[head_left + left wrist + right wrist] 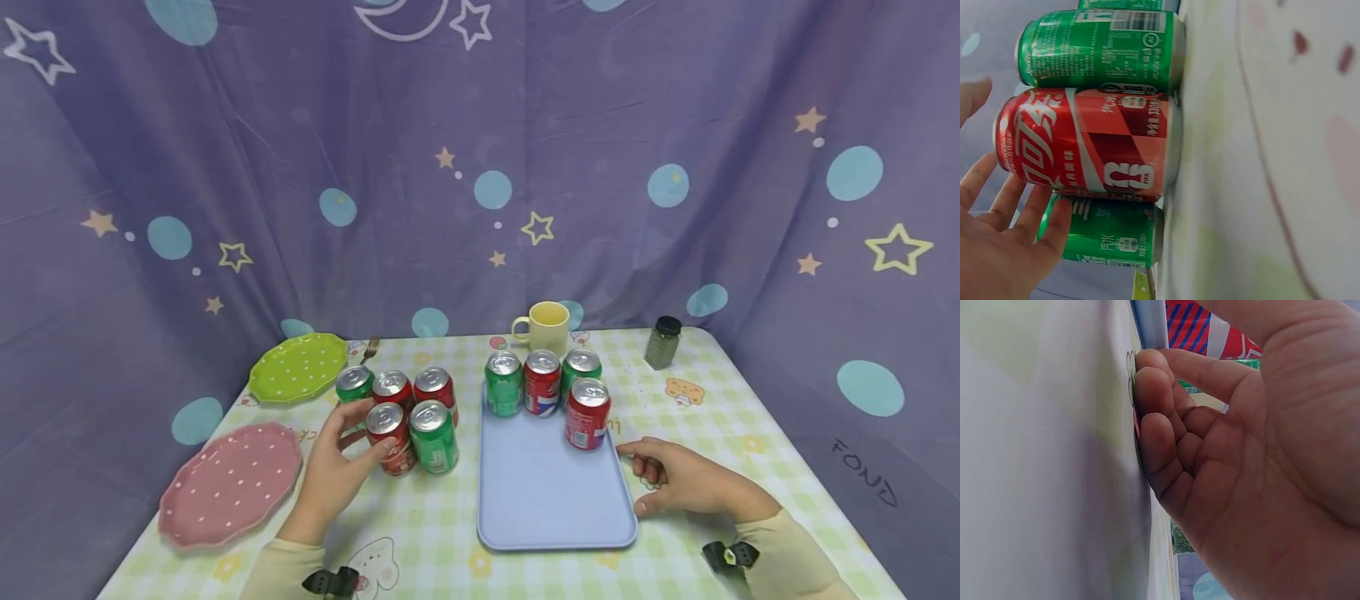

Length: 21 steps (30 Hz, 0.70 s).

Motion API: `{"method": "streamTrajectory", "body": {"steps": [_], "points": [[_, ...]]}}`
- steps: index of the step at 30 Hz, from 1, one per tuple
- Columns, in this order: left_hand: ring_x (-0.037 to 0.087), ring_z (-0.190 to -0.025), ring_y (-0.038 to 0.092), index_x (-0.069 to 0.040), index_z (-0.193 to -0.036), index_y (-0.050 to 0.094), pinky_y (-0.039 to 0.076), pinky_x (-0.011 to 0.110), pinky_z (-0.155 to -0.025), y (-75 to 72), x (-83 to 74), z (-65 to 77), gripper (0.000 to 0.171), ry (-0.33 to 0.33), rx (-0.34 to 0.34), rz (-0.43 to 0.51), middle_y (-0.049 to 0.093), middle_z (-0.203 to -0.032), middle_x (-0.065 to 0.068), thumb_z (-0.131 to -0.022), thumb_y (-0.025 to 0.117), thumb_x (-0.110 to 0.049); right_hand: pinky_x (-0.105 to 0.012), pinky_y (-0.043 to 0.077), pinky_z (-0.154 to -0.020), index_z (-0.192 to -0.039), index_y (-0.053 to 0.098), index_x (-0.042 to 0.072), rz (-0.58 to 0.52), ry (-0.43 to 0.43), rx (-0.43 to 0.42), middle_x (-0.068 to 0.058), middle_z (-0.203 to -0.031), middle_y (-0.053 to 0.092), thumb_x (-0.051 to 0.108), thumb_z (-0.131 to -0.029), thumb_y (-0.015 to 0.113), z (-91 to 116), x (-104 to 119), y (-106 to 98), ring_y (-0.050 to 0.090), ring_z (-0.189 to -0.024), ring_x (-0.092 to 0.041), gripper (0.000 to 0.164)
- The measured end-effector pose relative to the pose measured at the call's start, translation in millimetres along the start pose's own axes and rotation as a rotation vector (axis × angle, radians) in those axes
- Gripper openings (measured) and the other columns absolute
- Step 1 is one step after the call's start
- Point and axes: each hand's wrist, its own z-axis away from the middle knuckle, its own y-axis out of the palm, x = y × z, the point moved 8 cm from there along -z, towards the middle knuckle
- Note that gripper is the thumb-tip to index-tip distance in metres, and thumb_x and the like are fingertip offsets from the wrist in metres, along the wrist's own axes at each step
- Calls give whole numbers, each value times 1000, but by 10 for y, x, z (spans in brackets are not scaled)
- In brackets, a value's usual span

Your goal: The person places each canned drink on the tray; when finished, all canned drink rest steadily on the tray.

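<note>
My left hand (337,458) reaches beside the front red cola can (390,450), which stands upright. Spread fingers (1029,215) come right up to the can's side in the left wrist view, and the thumb stands apart from it. Next to that can are a front green can (433,442), a back green can (355,382) and two more red cans (438,385). My right hand (678,479) rests by the right edge of a blue tray (555,508), index fingertip at its rim, the other fingers loosely curled near the tablecloth.
On the tray's far part stand two red cans (587,417) and two green cans (504,387). Behind them is a yellow mug (551,329). A dark-lidded jar (663,343) stands at right. Pink plate (232,483), green plate (296,371) and a fork (371,350) lie at left.
</note>
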Motion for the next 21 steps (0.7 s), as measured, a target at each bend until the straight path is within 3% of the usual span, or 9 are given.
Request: {"method": "streamTrajectory", "body": {"steps": [6,11,16,21], "points": [[27,-123,59,-11,-148,51,51,25,-99,62,123,26,73,-49,64,-18,58,-141,8,-85,89,-14,-28,49,-72,-149,50,-3,-1,-4,1,-10,-106,56,28,-82,92,2,8,6,53,-89,-17,85],[31,-125,57,-15,-153,45,53,36,-101,112,238,43,83,-106,113,-29,55,-144,9,-84,91,-17,-28,48,-72,-148,50,-4,4,-9,1,-10,-106,56,29,-82,92,5,20,5,53,-89,-16,85],[31,-125,58,-17,-154,45,52,49,-103,136,290,54,85,-135,121,-14,56,-143,10,-83,92,-17,-28,48,-72,-149,50,-4,9,-6,2,-9,-106,56,29,-82,92,4,19,4,53,-89,-16,85],[31,-127,57,-18,-153,45,51,51,-105,154,342,64,84,-153,115,9,56,-145,9,-83,92,-16,-29,48,-71,-149,50,-3,8,4,2,-9,-106,56,28,-82,92,-3,5,-1,53,-89,-16,84]]}}
